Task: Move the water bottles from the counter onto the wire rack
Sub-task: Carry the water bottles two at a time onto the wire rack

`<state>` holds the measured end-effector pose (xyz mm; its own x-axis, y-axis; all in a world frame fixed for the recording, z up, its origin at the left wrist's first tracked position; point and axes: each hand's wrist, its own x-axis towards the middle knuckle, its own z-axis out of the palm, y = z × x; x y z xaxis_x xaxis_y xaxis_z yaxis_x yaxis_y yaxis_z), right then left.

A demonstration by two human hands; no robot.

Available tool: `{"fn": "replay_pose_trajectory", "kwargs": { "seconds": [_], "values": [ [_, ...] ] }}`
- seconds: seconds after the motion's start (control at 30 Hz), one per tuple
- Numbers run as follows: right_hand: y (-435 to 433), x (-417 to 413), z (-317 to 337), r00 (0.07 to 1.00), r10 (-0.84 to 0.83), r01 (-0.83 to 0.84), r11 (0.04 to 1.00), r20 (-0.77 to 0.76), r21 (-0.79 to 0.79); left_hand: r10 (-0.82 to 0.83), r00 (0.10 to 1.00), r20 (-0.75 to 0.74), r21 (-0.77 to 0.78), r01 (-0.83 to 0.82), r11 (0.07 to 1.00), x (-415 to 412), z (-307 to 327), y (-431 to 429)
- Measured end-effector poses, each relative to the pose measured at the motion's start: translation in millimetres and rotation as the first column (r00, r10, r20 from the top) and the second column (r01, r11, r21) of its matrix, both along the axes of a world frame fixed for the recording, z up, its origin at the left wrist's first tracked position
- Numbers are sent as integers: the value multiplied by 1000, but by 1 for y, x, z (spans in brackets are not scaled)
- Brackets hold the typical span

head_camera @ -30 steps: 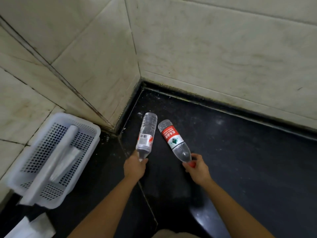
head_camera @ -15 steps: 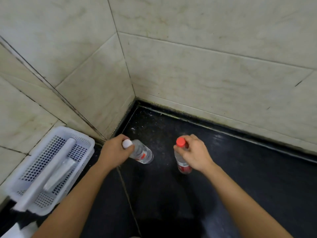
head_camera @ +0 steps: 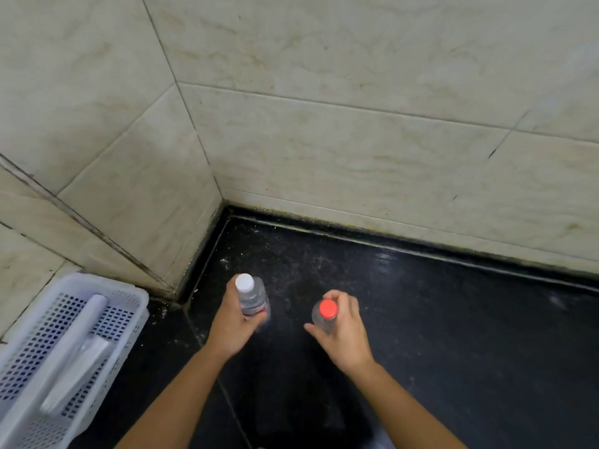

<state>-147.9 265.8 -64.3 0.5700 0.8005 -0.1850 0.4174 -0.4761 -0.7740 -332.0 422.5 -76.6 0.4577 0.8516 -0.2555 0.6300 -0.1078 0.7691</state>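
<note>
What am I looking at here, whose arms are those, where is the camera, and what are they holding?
No machine here: these are a person's two bare arms, filmed by one wide-angle camera worn on their head, looking forward and down. That is why the tiled walls bend.

The left hand grips a clear water bottle with a white cap. The right hand grips a second bottle with a red cap. Both caps point up towards the camera.

Below them is a dark, speckled counter in a corner. At the lower left sits a white perforated plastic basket holding pale objects I cannot identify. No wire rack is in view.
</note>
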Motion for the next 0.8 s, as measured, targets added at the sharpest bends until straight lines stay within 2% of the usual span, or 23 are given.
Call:
{"fn": "replay_pose_trajectory", "kwargs": {
  "seconds": [0.13,0.27,0.37,0.47,0.53,0.67,0.8],
  "values": [
    [5,3,-11,982,-169,174,983,-79,62,-2,1000,-8,92,2,996,2,-5,2],
    [0,1,-9,909,-283,330,937,-306,112,33,999,23,80,-34,996,0,-5,0],
    [-14,-8,-20,853,-337,426,890,-399,159,92,992,84,-25,-90,996,-3,-2,2],
    [-41,-15,-27,757,-361,533,824,-544,195,103,977,188,-190,-66,980,7,-1,1],
    [-62,-17,-22,720,-380,585,783,-581,213,116,954,276,-303,-28,953,24,3,-5],
    [-108,-6,8,675,-440,673,696,-593,250,50,897,439,-451,172,876,80,28,-31],
    [-157,28,46,644,-537,752,573,-544,325,1,832,555,-508,337,793,141,62,-79]
  ]
}}
